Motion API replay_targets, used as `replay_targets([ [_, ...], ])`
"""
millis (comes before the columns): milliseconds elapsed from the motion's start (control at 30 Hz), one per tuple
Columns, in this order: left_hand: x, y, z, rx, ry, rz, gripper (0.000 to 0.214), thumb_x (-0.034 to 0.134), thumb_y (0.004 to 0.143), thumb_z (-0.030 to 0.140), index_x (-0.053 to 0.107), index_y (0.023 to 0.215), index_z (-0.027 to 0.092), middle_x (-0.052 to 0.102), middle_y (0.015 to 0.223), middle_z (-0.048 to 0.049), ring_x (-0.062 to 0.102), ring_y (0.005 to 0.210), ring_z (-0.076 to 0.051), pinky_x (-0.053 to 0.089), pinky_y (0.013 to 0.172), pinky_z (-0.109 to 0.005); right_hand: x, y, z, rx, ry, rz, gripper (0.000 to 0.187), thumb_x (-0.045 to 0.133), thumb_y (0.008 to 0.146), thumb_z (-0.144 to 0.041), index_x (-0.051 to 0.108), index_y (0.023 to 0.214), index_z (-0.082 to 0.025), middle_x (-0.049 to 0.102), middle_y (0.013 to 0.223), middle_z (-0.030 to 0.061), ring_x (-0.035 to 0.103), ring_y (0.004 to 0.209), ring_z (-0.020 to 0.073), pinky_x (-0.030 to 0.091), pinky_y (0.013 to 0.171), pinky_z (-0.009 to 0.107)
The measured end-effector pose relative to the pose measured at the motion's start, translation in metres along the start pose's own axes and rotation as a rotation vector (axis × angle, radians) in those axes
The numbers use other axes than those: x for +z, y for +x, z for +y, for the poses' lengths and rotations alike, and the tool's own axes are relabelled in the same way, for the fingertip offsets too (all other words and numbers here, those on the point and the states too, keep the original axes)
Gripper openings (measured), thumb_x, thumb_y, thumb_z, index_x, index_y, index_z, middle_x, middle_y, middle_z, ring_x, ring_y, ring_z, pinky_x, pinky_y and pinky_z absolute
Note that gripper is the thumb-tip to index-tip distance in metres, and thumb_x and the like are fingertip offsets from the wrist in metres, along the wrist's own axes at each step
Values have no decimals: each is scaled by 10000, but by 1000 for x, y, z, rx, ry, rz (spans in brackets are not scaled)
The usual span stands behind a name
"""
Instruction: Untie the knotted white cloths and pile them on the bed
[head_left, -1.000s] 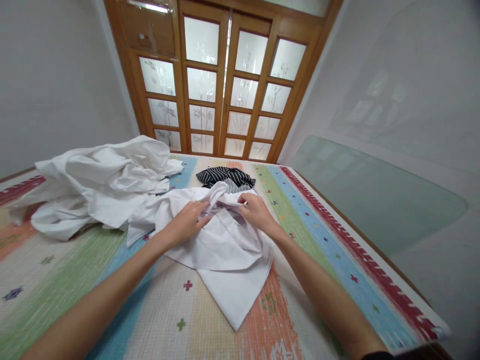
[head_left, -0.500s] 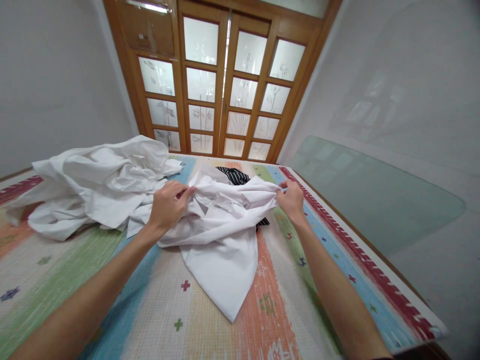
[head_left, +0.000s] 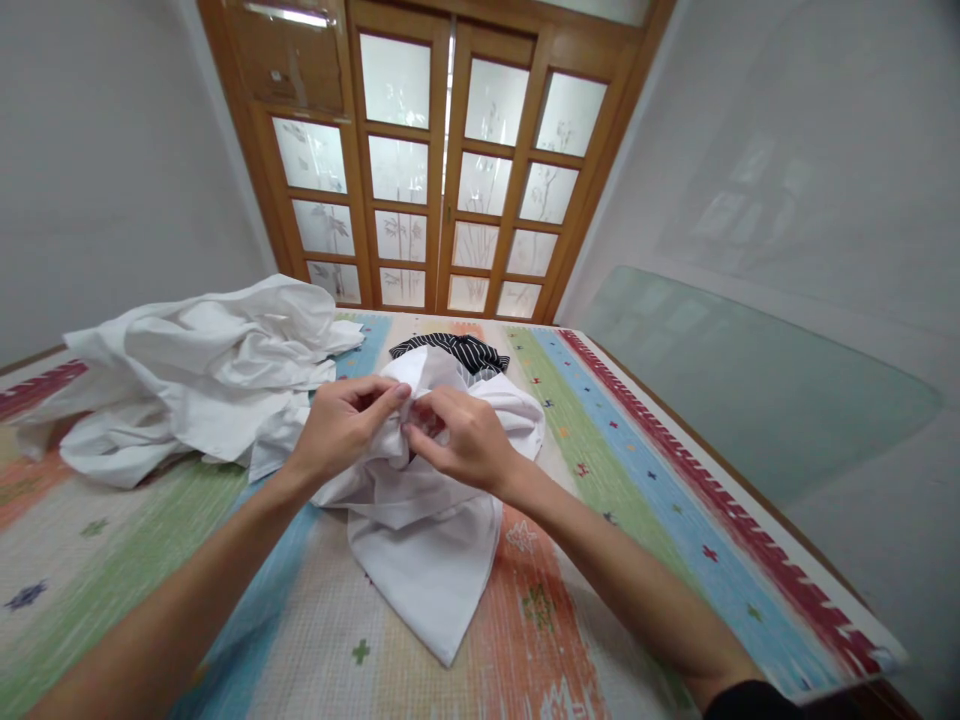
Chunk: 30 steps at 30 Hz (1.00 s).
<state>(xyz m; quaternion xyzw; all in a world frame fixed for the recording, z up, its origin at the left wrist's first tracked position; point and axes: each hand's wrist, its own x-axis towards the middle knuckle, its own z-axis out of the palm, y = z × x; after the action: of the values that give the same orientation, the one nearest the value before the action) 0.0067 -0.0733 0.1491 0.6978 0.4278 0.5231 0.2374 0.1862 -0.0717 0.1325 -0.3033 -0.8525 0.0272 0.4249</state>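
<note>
A crumpled white cloth (head_left: 427, 570) lies in front of me, one pointed corner hanging toward me on the patterned tablecloth. My left hand (head_left: 349, 420) pinches a gathered fold of it between thumb and fingers. Close beside it, my right hand (head_left: 465, 440) is closed on the same cloth, its fingertips nearly touching the left thumb. The exact spot between the fingertips is partly hidden by my right hand. Just behind the white cloth lies a black cloth with white stripes (head_left: 457, 348), partly covered by it.
A big heap of white fabric (head_left: 217, 370) lies to the left, its edge reaching close to my left wrist. The striped, colourful tablecloth (head_left: 637, 450) covers the table. Beyond stand wooden doors with frosted panes (head_left: 442, 200); a pale wall (head_left: 810, 200) rises on the right.
My right hand has moved left from the cloth's right end to beside my left hand. The stretched edge is now bunched, and more of the striped cloth shows.
</note>
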Motion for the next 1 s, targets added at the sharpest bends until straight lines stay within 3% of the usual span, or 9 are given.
replay_targets([
  [133,-5,0,3,10,-57,-82,238,642,827,369,717,735,163,681,675,-7,592,614,-131,454,573,-217,0,3,-2,36,113,13,121,629,877,-268,579,819,-175,586,734,6,534,643,140,414,626,256],
  [300,-4,0,5,156,31,-170,189,634,843,337,740,846,180,724,845,-43,646,757,-165,501,709,-256,-6,4,4,137,206,6,159,560,880,-195,544,721,-184,557,676,-13,510,603,126,395,582,244],
  [467,-7,2,0,260,310,-78,196,610,864,327,756,941,223,698,847,-43,628,761,-174,496,754,-298,-18,6,10,284,288,108,176,602,867,-265,596,709,-188,605,666,-2,554,619,135,427,579,242],
  [633,-7,-1,3,404,556,143,188,647,844,317,751,991,262,656,1108,-78,565,1055,-262,419,957,-421,-23,6,13,427,592,62,227,641,852,-360,629,709,-184,606,607,-12,541,508,117,430,472,220],
  [700,-4,-4,8,431,505,81,175,616,870,298,741,976,237,671,1039,-72,589,1006,-233,445,922,-375,-22,6,13,437,669,34,247,670,835,-397,641,719,-180,611,612,-13,533,485,109,438,458,216],
  [833,3,-8,14,343,317,-153,185,581,893,297,716,951,186,702,892,-46,637,816,-167,486,770,-271,-18,6,9,412,760,19,282,695,821,-441,659,747,-171,640,658,5,604,562,131,514,529,238],
  [1000,7,-8,11,107,264,-213,260,600,868,387,748,838,176,747,809,-37,654,713,-164,466,659,-240,-16,5,7,430,798,6,297,689,820,-465,645,774,-175,659,702,18,634,601,152,549,578,274],
])
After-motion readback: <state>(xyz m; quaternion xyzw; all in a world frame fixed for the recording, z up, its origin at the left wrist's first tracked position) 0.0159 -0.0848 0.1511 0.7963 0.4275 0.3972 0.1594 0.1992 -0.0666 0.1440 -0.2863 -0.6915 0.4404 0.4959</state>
